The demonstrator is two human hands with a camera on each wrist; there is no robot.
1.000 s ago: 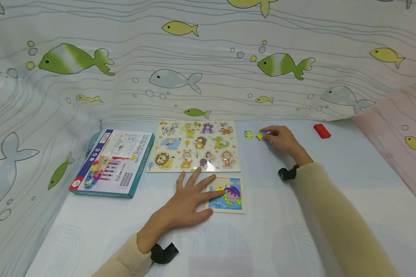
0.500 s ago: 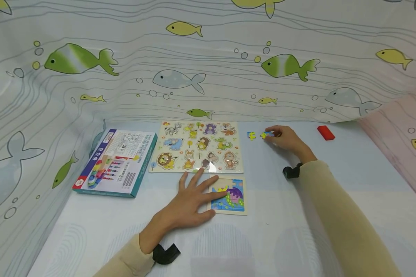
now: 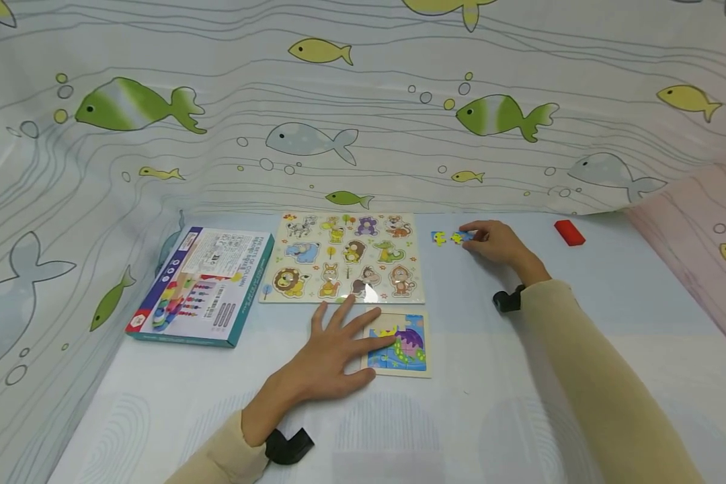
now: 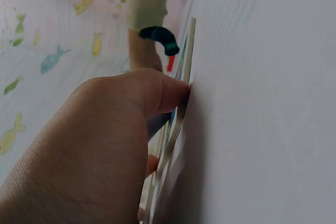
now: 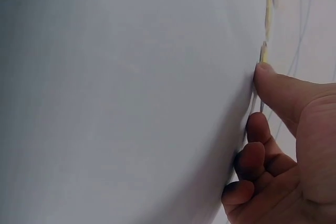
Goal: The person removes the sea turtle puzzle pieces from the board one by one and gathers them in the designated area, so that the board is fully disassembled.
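In the head view my left hand (image 3: 333,356) lies with spread, straight fingers on a small framed jigsaw puzzle (image 3: 408,343) that shows a purple and green picture. The frame's upper left part has a bare wooden area, and the hand hides some of its left side. In the left wrist view the thumb (image 4: 170,94) rests at the board's edge. At the back right my right hand (image 3: 493,240) pinches a small blue and yellow jigsaw piece (image 3: 459,237) between thumb and fingers, close over the table. A second similar piece (image 3: 438,237) lies just left of it.
A wooden animal puzzle board (image 3: 345,259) lies directly behind the small puzzle. To the left sits a flat toy box (image 3: 202,286) with teal sides. A red block (image 3: 569,232) is on the right, near the fish-patterned backdrop (image 3: 399,161).
The piece in my right hand shifted slightly right, away from its neighbour, then came back left beside it. The left hand keeps its place on the small puzzle. The head view shifted a little.
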